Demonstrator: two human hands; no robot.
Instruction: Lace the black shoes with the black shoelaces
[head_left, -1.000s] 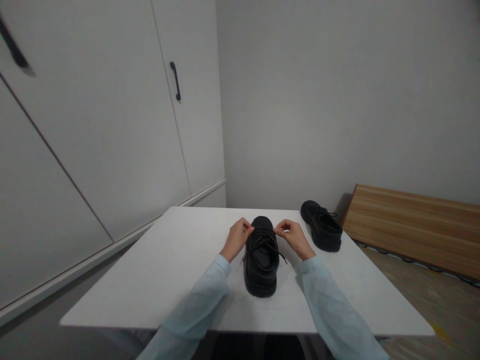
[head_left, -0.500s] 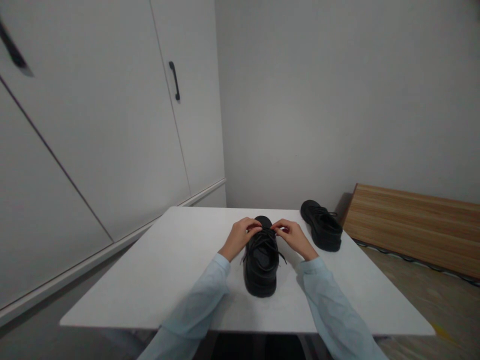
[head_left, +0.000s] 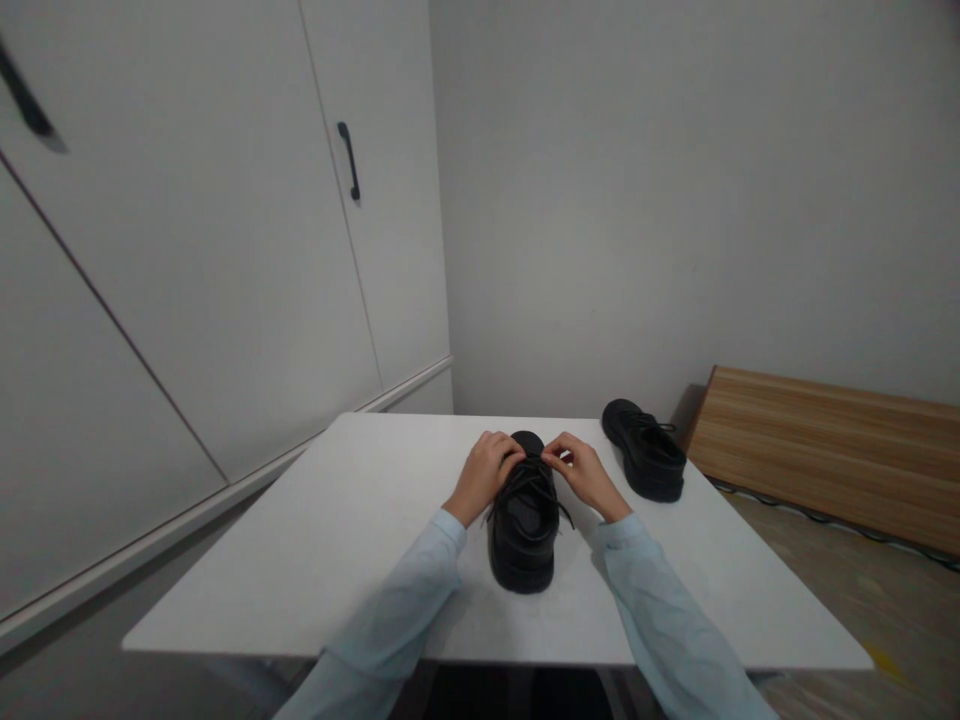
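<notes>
A black lace-up shoe [head_left: 523,530] stands in the middle of the white table [head_left: 352,530], its heel towards me and its toe pointing away. My left hand [head_left: 484,475] and my right hand [head_left: 581,472] are both over the front of the shoe, each pinching a black shoelace [head_left: 534,470] between fingertips. The two hands nearly meet above the laces. A second black shoe [head_left: 645,462] lies at the table's far right, apart from both hands.
White cupboard doors with a black handle [head_left: 349,160] fill the left side. A plain wall stands behind the table. A wooden board [head_left: 825,450] leans low against the wall at the right, with a cable on the floor before it.
My hands have drawn together over the shoe: they were apart on either side of the laces, and now their fingertips nearly touch above the toe end.
</notes>
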